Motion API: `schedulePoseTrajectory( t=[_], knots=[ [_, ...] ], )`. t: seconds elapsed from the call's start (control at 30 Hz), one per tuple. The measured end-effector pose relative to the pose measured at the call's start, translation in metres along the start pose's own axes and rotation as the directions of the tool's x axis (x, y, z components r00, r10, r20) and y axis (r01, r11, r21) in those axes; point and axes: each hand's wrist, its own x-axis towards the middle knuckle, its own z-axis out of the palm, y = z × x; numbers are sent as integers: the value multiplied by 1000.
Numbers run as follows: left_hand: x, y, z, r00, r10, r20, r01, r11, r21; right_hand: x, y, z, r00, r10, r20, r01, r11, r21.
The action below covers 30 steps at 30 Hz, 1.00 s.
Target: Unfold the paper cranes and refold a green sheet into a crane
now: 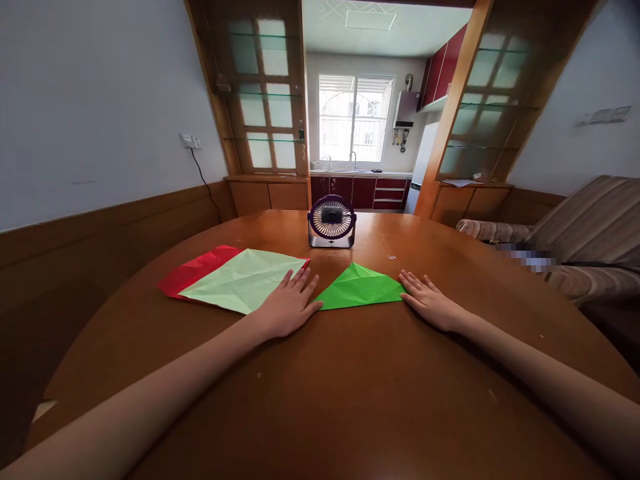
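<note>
A bright green sheet of paper, folded to a low triangle with creases across it, lies on the table with its long edge toward me. My left hand lies flat at its left corner, fingers spread, and partly covers a pale green creased sheet. On the right corner of the green paper rest the fingertips of my right hand, stretched out flat. Red paper shows from under the pale green sheet, mostly at its left. Neither hand grips anything.
A small purple desk fan stands on the round wooden table beyond the papers. To the right is a striped sofa. Behind the table, wooden cabinets flank an opening to a kitchen. A cord hangs from a wall socket at left.
</note>
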Motion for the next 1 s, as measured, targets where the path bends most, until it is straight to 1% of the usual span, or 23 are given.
schedulePoseTrajectory(
  t=[0.07,0.13,0.23,0.4,0.5,0.57,0.67,0.73,0.8,0.83,0.87,1.0],
  knots=[
    [1,2,4,1000,22,18,-22,1000,7,1,1,-1,1000,0,14,0,1000,5],
    [1,-2,5,999,38,39,-38,999,2,1,6,-3,999,7,35,-7,1000,9],
    [0,-17,3,997,60,50,-60,998,-12,-2,21,-9,998,23,63,-23,1000,13],
    [-2,-44,-4,987,64,148,-56,997,-56,-8,46,-17,995,-11,100,7,999,36],
    [-2,-53,-8,986,86,143,-73,993,-90,-9,52,-17,994,-33,100,28,998,56],
    [-3,-54,-11,985,98,143,-84,991,-104,-9,52,-17,995,-46,91,40,997,68],
    [-3,-48,-17,980,129,149,-110,986,-126,-9,49,-16,995,-56,80,50,996,79],
    [-2,-38,-17,984,136,115,-117,980,-162,-9,45,-16,995,-58,78,52,996,76],
    [-1,-26,-14,995,94,28,-87,976,-201,-9,42,-17,994,-66,85,60,996,65],
    [-1,-20,-10,998,52,-21,-55,977,-205,-9,41,-18,994,-70,88,65,996,61],
    [0,-15,-6,997,37,-63,-49,978,-200,-9,41,-18,993,-74,89,69,996,58],
    [1,-3,8,990,10,-143,-44,971,-237,-9,50,-20,996,-78,44,76,996,37]
  ],
)
